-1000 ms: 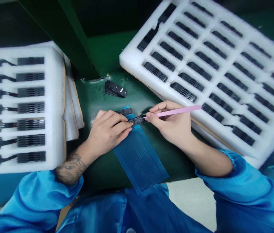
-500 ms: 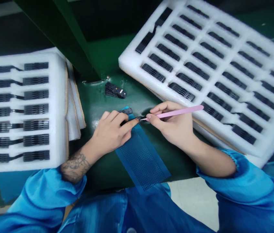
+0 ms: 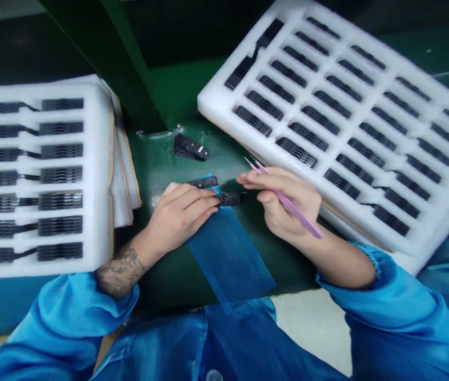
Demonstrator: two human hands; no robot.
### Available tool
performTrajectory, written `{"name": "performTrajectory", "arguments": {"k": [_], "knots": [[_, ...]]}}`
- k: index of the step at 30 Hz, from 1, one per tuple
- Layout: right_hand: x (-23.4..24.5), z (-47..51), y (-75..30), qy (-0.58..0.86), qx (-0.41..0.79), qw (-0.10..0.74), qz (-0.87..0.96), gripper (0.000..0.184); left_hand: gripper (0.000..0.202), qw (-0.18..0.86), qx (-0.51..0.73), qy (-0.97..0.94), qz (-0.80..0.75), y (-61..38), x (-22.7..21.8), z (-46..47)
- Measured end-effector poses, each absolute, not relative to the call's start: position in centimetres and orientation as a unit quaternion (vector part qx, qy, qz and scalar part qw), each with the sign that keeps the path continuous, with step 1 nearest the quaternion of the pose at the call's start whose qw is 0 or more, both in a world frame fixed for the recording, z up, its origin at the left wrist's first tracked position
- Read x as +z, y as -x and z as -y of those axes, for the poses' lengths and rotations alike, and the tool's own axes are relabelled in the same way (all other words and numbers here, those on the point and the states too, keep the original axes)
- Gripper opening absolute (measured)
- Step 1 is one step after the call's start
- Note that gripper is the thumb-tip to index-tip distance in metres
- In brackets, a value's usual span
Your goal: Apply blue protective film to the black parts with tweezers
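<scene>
My left hand (image 3: 182, 211) is closed over a flat black part (image 3: 229, 199), its fingertips pressing on the near end. Part of that piece is hidden under my fingers. A second dark strip (image 3: 204, 183) lies just beyond, partly covered by the same hand. Pink tweezers (image 3: 294, 209) are held in my right hand (image 3: 290, 203), tips pointing up and left, apart from the black part. Under the left fingers runs a blue sheet (image 3: 234, 264) with rows of small dark dots. A small fanned stack of black parts (image 3: 191, 147) sits farther back.
White foam trays (image 3: 97, 174) filled with black parts are piled at the left. Another foam tray (image 3: 224, 106) of black parts stands tilted at the right. A green post (image 3: 129, 69) rises behind the green bench top (image 3: 161, 159).
My right hand has drawn back to the right, and the tweezers have swung so their tips point up, off the black part. More of that part now shows beyond my left fingers.
</scene>
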State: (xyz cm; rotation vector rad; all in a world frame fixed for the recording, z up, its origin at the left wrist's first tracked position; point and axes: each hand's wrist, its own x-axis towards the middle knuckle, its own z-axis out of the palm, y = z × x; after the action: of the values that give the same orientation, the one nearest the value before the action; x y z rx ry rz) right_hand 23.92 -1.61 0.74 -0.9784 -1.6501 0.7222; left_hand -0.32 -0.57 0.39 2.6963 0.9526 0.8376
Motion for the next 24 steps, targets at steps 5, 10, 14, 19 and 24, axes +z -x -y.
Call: {"name": "performTrajectory", "arguments": {"k": [5, 10, 14, 19, 24], "knots": [[0.75, 1.19, -23.78, 0.365, 0.298, 0.390, 0.791, 0.012, 0.018, 0.094, 0.292, -0.896, -0.321, 0.46, 0.55, 0.78], [0.28, 1.02, -23.93, 0.414, 0.265, 0.363, 0.791, 0.025, 0.017, 0.086, 0.314, -0.878, -0.352, 0.85, 1.01, 0.76], [0.14, 0.82, -23.89, 0.412, 0.288, 0.377, 0.778, 0.032, 0.015, 0.089, 0.311, -0.876, -0.357, 1.00, 0.88, 0.59], [0.04, 0.90, -23.67, 0.421, 0.350, 0.385, 0.743, 0.036, 0.017, 0.085, 0.282, -0.889, -0.352, 0.34, 0.42, 0.57], [0.28, 1.08, -23.88, 0.448, 0.357, 0.373, 0.730, 0.036, 0.015, 0.091, 0.306, -0.874, -0.367, 0.35, 0.84, 0.67]]}}
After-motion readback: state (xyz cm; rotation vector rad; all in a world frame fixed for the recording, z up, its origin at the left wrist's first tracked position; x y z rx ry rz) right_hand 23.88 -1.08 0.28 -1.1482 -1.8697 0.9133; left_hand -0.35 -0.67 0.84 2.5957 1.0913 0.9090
